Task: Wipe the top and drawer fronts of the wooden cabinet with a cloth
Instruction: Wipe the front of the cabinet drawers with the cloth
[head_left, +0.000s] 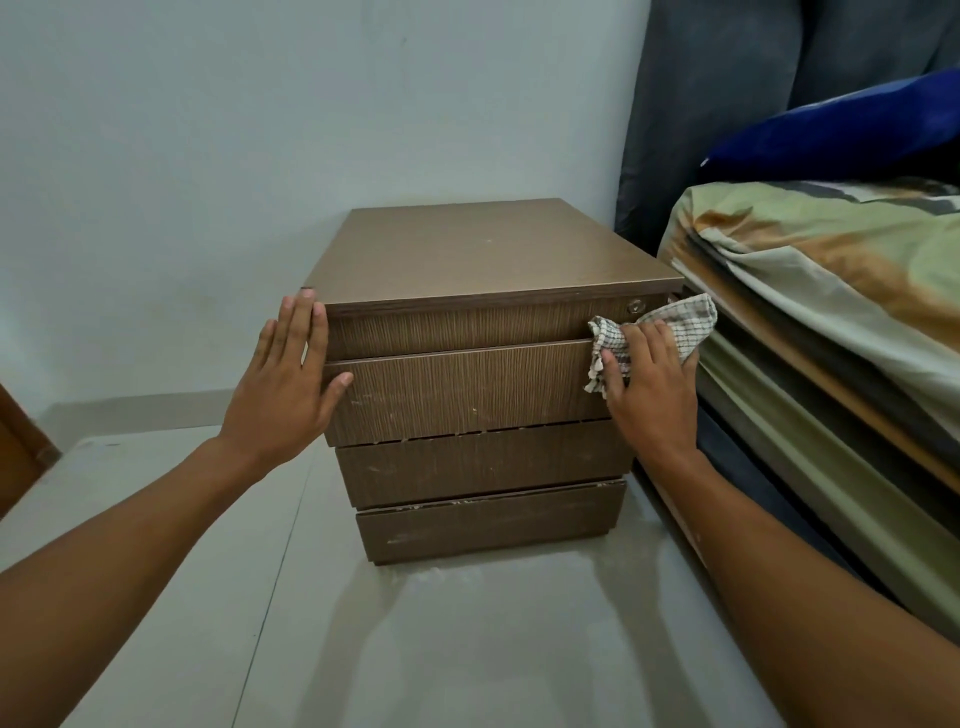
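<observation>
A low brown wooden cabinet stands on the floor against the wall, with several drawer fronts stacked below its top. The second drawer front sticks out slightly and shows pale scuffs. My right hand presses a checked white and grey cloth flat against the right end of the upper drawer fronts, just below a small round lock. My left hand lies flat and open against the cabinet's left front corner, fingers pointing up.
A bed with a green and orange patterned sheet sits tight against the cabinet's right side, a blue pillow on it and a dark curtain behind. Pale tiled floor spreads in front. A brown door edge shows at far left.
</observation>
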